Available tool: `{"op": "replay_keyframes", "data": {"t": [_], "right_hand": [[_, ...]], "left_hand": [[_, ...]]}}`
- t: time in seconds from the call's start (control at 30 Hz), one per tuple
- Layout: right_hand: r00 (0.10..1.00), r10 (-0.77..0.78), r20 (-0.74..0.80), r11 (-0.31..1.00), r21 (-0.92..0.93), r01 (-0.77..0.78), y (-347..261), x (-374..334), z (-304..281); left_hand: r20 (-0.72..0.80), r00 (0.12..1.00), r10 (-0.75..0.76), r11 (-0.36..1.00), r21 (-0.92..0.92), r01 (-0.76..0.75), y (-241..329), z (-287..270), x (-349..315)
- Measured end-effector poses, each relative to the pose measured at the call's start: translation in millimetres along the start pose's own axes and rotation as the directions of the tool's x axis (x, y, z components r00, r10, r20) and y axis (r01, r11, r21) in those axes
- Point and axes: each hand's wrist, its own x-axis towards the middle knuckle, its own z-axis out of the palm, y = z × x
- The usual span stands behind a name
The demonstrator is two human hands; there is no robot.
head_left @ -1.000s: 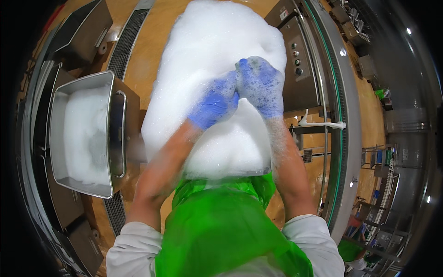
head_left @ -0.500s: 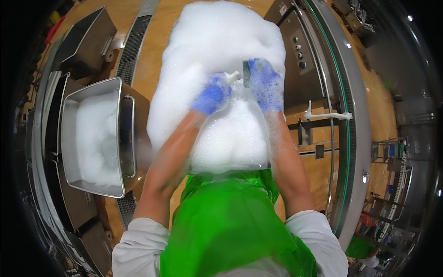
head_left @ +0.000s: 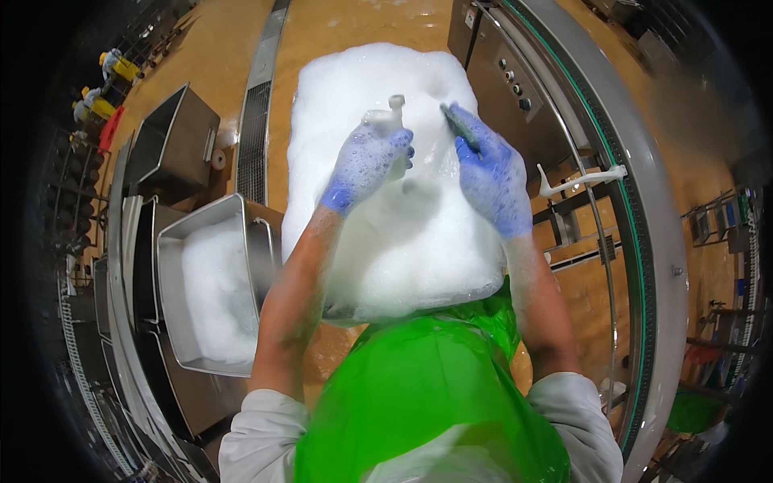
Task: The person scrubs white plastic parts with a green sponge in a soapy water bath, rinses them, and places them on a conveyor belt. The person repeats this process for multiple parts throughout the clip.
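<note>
My left hand (head_left: 358, 165), in a wet blue glove, grips a white plastic-looking fitting (head_left: 386, 118) with a stubby upright end. Foam covers part of the fitting, so I cannot tell its exact kind. To its right, my blue-gloved right hand (head_left: 495, 181) holds a dark green scouring pad (head_left: 460, 125) between thumb and fingers. The pad is apart from the fitting. Both hands are over thick white foam (head_left: 362, 266) heaped in a large container, whose near edge (head_left: 354, 314) shows by my green apron. Whatever lies under the foam is hidden.
A metal bin (head_left: 256, 322) with foam inside stands at my left, an open steel bin (head_left: 173, 133) beyond it. On the right are a steel control panel (head_left: 515, 80), a curved conveyor (head_left: 612, 121) and a white bracket (head_left: 584, 179). A floor drain (head_left: 256, 121) runs at far left.
My left hand has lifted the white fitting out of the foam. My right hand has tilted the pad and moved a little right. The whole view has shifted.
</note>
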Motion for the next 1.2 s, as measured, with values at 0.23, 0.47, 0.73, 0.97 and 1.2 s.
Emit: {"op": "replay_keyframes", "data": {"t": [0.23, 0.47, 0.73, 0.97, 1.2], "right_hand": [[0.988, -0.143, 0.058, 0.931, -0.330, 0.154, 22, -20, -9], [0.905, -0.387, 0.174, 0.743, -0.523, 0.419, -15, -54, 35], [0.962, -0.108, 0.249, 0.881, -0.425, 0.208, -5, -98, 16], [0.812, 0.279, 0.512, 0.960, -0.164, -0.227, -46, -54, 6], [0.679, 0.154, 0.718, 0.958, 0.060, -0.280, -26, -42, -4]], "left_hand": [[-0.155, 0.966, 0.206, 0.917, -0.313, -0.246, -13, 12, -9], [0.132, 0.991, -0.015, 0.078, -0.988, 0.132, 3, 43, -19], [-0.137, 0.954, -0.265, 0.085, -0.989, -0.118, 1, 20, -31], [-0.035, 0.965, 0.258, -0.203, -0.979, 0.019, 7, 24, -44], [0.195, 0.790, 0.581, -0.166, -0.922, 0.350, 33, -2, -55]]}}
